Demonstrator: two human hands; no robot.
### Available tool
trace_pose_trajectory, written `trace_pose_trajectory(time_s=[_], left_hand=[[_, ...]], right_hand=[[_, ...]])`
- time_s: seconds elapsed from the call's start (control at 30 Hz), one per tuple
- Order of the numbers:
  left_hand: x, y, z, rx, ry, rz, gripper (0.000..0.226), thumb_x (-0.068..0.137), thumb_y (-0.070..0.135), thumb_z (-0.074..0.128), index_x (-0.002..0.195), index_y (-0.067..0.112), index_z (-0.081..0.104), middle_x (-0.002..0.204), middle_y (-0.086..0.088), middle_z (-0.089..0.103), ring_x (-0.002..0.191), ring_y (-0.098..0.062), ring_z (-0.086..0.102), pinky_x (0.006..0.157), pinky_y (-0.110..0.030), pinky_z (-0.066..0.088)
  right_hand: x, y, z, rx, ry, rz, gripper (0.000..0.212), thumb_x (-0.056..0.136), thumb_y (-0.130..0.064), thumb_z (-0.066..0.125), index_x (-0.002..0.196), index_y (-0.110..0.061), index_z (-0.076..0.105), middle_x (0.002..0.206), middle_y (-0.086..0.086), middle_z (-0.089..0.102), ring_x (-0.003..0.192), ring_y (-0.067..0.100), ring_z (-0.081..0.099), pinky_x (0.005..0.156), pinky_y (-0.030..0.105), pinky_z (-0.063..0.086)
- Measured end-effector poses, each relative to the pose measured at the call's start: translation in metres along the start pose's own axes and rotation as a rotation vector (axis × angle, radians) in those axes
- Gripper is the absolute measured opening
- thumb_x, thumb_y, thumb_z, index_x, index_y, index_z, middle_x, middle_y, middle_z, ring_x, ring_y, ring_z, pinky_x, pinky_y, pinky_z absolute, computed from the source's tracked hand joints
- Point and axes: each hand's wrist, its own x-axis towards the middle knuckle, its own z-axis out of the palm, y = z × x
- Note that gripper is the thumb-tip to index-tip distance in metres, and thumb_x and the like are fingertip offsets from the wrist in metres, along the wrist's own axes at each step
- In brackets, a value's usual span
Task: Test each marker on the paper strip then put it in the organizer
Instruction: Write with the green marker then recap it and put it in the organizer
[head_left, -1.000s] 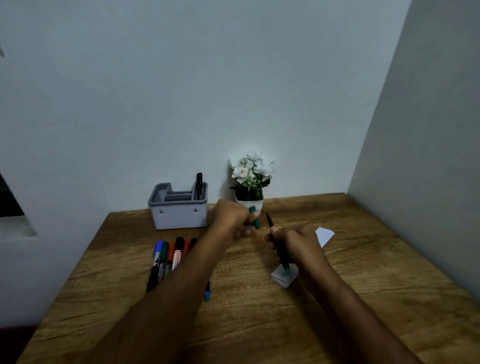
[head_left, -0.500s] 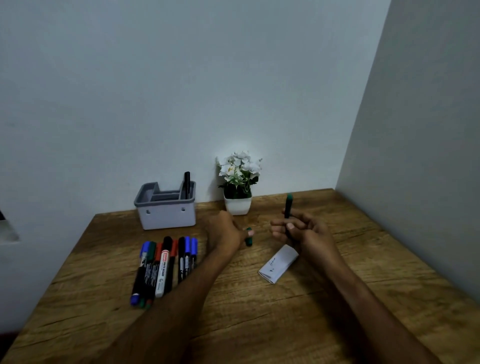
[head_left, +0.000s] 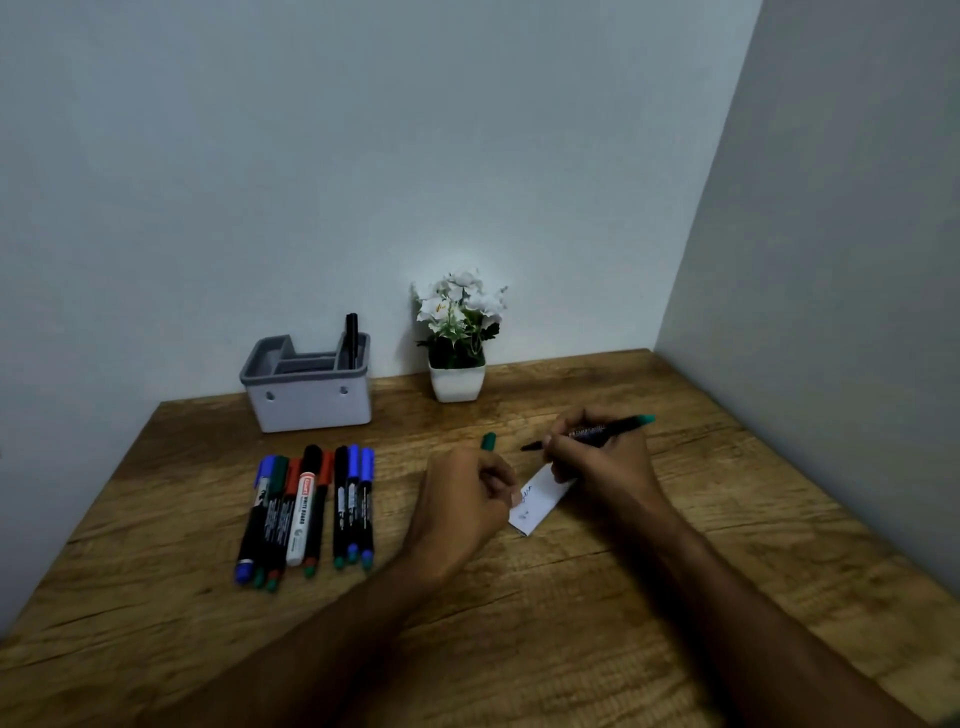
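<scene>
Head view: your right hand (head_left: 602, 460) pinches the uncapped green marker (head_left: 597, 432), tip at nine o'clock, just above the paper strip (head_left: 537, 500); your left hand (head_left: 462, 501) curls round its cap (head_left: 488, 441), fingertips at the strip's edge. It looks light, stiff and slick, so grip mid-barrel. At eleven o'clock, the organizer (head_left: 309, 402) sits on the wooden desk (head_left: 571, 597) in a plain-walled corner.

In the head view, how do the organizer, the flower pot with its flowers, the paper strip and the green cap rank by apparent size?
1. organizer
2. flower pot with its flowers, taller but narrower, so close to the organizer
3. paper strip, partly hidden by both hands
4. green cap, mostly hidden in the left hand
</scene>
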Motion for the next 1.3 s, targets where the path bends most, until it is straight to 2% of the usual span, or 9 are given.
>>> trace_pose_trajectory(time_s=[0.13,0.23,0.33,0.4,0.47,0.63,0.8,1.03,1.3], left_hand=[[-0.004,-0.002,0.004,-0.013,0.012,0.032,0.014,0.079,0.017,0.079,0.091,0.023,0.078,0.078,0.014,0.068,0.066,0.008,0.058,0.057,-0.004,0.043],[-0.003,-0.004,0.008,0.017,0.018,0.031,0.022,0.078,0.022,0.080,0.100,0.025,0.076,0.086,0.015,0.065,0.071,0.006,0.056,0.059,-0.003,0.041],[-0.001,-0.010,0.012,0.074,0.001,0.068,0.031,0.081,0.026,0.077,0.112,0.026,0.073,0.097,0.014,0.061,0.083,0.004,0.055,0.070,-0.004,0.042],[-0.002,-0.012,0.013,0.103,-0.018,0.079,0.036,0.084,0.028,0.073,0.120,0.027,0.069,0.109,0.011,0.059,0.097,-0.002,0.054,0.085,-0.017,0.048],[-0.002,-0.011,0.014,0.121,-0.044,0.082,0.040,0.088,0.028,0.070,0.127,0.028,0.065,0.114,0.009,0.056,0.105,-0.005,0.051,0.091,-0.022,0.046],[-0.002,-0.014,0.014,0.124,-0.059,0.163,0.024,0.090,0.026,0.067,0.113,0.023,0.073,0.104,0.010,0.052,0.097,0.000,0.046,0.085,-0.016,0.040],[-0.002,-0.015,0.013,0.100,-0.040,0.225,0.016,0.089,0.021,0.068,0.103,0.019,0.076,0.095,0.010,0.055,0.091,-0.002,0.049,0.080,-0.017,0.044],[-0.003,-0.011,0.012,0.142,-0.055,0.258,0.027,0.092,0.018,0.063,0.118,0.018,0.071,0.097,0.004,0.061,0.090,-0.005,0.051,0.081,-0.022,0.047],[-0.005,-0.011,0.012,0.141,-0.064,0.266,0.029,0.093,0.015,0.060,0.120,0.018,0.070,0.099,0.002,0.060,0.093,-0.006,0.048,0.079,-0.019,0.040]], right_hand=[[-0.002,0.010,0.001,-0.141,-0.051,-0.043,0.021,0.084,0.009,0.067,0.085,-0.007,0.080,0.084,0.001,0.079,0.081,0.014,0.075,0.069,0.023,0.058],[0.001,0.013,-0.004,-0.212,-0.072,-0.061,0.020,0.083,0.008,0.069,0.083,-0.007,0.082,0.086,-0.001,0.081,0.089,0.010,0.076,0.078,0.021,0.059],[0.003,0.015,-0.006,-0.261,-0.069,-0.084,0.015,0.080,0.007,0.070,0.076,-0.005,0.077,0.081,0.006,0.079,0.084,0.019,0.076,0.078,0.033,0.062],[0.002,0.016,-0.006,-0.297,-0.056,-0.091,0.011,0.079,0.004,0.069,0.074,-0.003,0.075,0.077,0.010,0.077,0.080,0.025,0.075,0.076,0.044,0.062],[0.002,0.016,-0.005,-0.328,-0.057,-0.086,0.011,0.079,0.002,0.069,0.073,-0.004,0.075,0.075,0.008,0.077,0.078,0.024,0.075,0.076,0.046,0.062],[0.002,0.018,-0.004,-0.380,-0.083,-0.105,0.016,0.079,0.001,0.070,0.071,-0.011,0.077,0.073,0.000,0.077,0.074,0.014,0.075,0.074,0.043,0.063],[0.005,0.022,-0.003,-0.424,-0.119,-0.098,0.014,0.079,-0.004,0.071,0.073,-0.014,0.077,0.074,-0.002,0.078,0.075,0.013,0.074,0.073,0.041,0.063],[0.003,0.023,-0.003,-0.419,-0.116,-0.092,0.015,0.081,-0.004,0.069,0.073,-0.014,0.077,0.076,-0.001,0.078,0.076,0.014,0.075,0.074,0.044,0.064],[0.000,0.021,-0.003,-0.439,-0.128,-0.092,0.012,0.079,-0.006,0.070,0.071,-0.014,0.076,0.074,0.000,0.078,0.074,0.016,0.075,0.072,0.049,0.062]])
